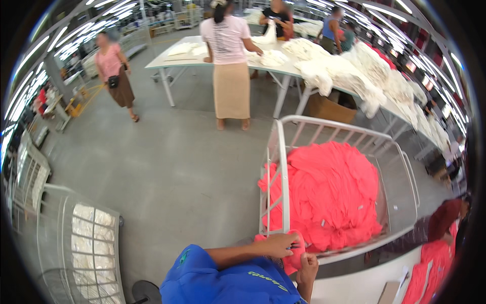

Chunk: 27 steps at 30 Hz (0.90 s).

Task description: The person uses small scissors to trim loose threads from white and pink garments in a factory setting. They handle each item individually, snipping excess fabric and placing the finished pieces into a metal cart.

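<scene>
My left hand (281, 245) reaches across in front of me, closed on the edge of a coral-pink garment (292, 262). A small dark thing shows at its fingers, too small to name. My right hand (307, 268) is closed at the same garment's right side, its fingers pinched against the cloth. Just beyond my hands stands a white metal cart (284, 202) with barred sides. A large heap of coral-pink garments (331, 187) fills it, a few small pale tags showing.
A pale table (344, 286) lies at my right, with more coral garments (425, 268) near a person in dark red (445, 220). Ahead, people work at a long table (177, 61) heaped with white garments (344, 71). Another cart (119, 253) with white packs stands left; a person (114, 71) walks far left.
</scene>
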Available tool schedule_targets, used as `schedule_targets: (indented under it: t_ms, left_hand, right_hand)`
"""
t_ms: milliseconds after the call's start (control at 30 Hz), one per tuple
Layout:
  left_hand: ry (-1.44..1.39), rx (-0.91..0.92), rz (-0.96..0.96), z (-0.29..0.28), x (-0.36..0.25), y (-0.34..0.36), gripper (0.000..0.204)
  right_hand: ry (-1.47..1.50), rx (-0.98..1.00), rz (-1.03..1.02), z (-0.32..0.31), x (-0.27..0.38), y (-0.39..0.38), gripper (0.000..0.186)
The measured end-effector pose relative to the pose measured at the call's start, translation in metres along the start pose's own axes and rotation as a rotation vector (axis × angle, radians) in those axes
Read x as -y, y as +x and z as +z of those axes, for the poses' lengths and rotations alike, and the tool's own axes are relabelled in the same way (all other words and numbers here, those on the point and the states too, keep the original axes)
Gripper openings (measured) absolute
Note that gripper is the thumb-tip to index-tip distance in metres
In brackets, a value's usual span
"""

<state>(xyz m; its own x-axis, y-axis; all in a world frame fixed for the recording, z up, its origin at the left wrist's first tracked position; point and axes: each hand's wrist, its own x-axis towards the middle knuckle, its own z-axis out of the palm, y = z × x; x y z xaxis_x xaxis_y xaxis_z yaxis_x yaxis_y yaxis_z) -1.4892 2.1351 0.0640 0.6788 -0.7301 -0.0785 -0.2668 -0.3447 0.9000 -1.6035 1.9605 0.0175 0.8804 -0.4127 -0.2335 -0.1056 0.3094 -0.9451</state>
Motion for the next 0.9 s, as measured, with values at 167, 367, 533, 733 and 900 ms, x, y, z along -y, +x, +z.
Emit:
schedule_targets:
  t_ms: [167, 367, 533, 733, 900]
  left_hand:
    - [-0.077, -0.050, 0.098, 0.002, 0.023, -0.005, 0.025]
    - [-0.169, -0.016, -0.079, -0.006, -0.011, -0.022, 0.033]
    - [-0.153, 0.010, -0.060, 0.003, -0.004, -0.017, 0.036]
    - [-0.153, 0.052, -0.037, 0.009, -0.002, -0.008, 0.035]
    - [-0.161, 0.075, -0.041, 0.013, -0.002, -0.005, 0.033]
  right_hand:
    - [-0.114, -0.038, 0.143, 0.013, 0.015, 0.006, 0.006]
    - [0.359, 0.037, 0.236, -0.005, 0.007, -0.001, 0.004]
    - [0.452, 0.044, 0.298, -0.007, 0.013, -0.009, 0.004]
    - [0.433, 0.088, 0.292, -0.011, 0.013, -0.009, 0.007]
    - [0.477, 0.078, 0.334, -0.008, 0.019, -0.010, 0.006]
